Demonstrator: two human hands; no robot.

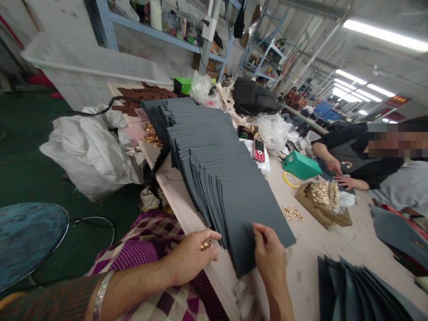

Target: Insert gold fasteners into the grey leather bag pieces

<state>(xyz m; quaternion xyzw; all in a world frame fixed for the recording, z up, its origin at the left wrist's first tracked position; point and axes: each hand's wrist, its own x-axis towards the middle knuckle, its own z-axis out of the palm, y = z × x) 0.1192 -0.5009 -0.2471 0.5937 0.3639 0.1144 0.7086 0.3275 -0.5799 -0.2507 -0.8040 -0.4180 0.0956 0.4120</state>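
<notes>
At the near end of the fanned stack of gray panels [203, 142] on the table [309, 245], the left hand [197, 255] curls loosely by the left edge and the right hand [270, 250] touches the top panel [245, 200]; whether either grips, I cannot tell. A careless tug could drag overlapping panels off the near-left side or, farther right, scatter the loose gold pieces [288, 214].

Ceiling tubes [388, 35] glare upper right; edges stretched
</notes>
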